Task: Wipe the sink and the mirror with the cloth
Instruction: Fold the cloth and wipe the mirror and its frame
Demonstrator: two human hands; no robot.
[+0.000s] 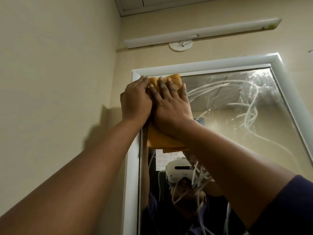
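Note:
A tall mirror (237, 116) in a white frame (203, 65) hangs on the beige wall, its glass streaked with white foam smears. An orange cloth (162, 141) lies flat against the glass at the mirror's top left corner. My left hand (135, 100) presses on the cloth's left edge, beside the frame. My right hand (171, 102) lies flat on the cloth with fingers spread, pinning it to the glass. The cloth's lower part hangs below my wrists. The sink is out of view.
A white tube light (203, 33) runs along the wall above the mirror, with a round white fitting (180, 45) under it. A side wall (59, 65) stands close on the left. The mirror reflects a person wearing a white headset (179, 172).

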